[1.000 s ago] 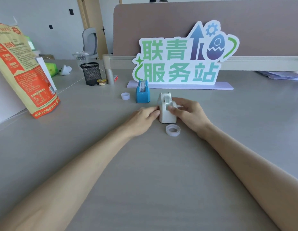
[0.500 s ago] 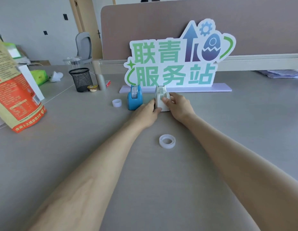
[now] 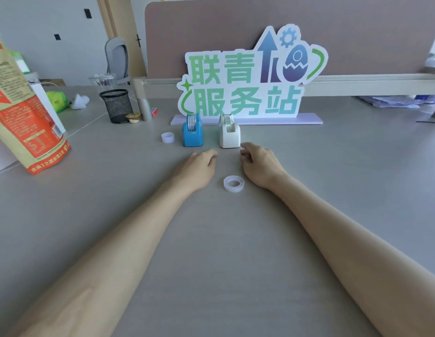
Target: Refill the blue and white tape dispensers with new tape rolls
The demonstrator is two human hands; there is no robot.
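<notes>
Both hands have come back from the white tape dispenser (image 3: 229, 132), which they were touching half a second ago; it now stands alone, upright, in front of the sign.

The grey desk (image 3: 235, 251) carries everything. At its far side stands a large sign (image 3: 250, 79) with green characters, a blue arrow and an egg shape, on a pale purple base. At the left edge leans a big orange and tan bag (image 3: 24, 113). Behind it, further back, is a black mesh pen cup (image 3: 117, 105), with a small yellow-lidded cup (image 3: 133, 117) just beside it.

The left hand (image 3: 199, 166) rests on the desk with fingers loosely curled, holding nothing. The right hand (image 3: 259, 164) rests in the same way, also holding nothing, its fingertips near the base of the white dispenser but apart from it.

The blue tape dispenser (image 3: 192, 132) stands just left of the white one, with a roll visible in its top. A roll is visible in the white one too.

A loose clear tape roll (image 3: 233, 183) lies flat between the two wrists. A small white ring (image 3: 167, 137), maybe a used core, lies left of the blue dispenser.
</notes>
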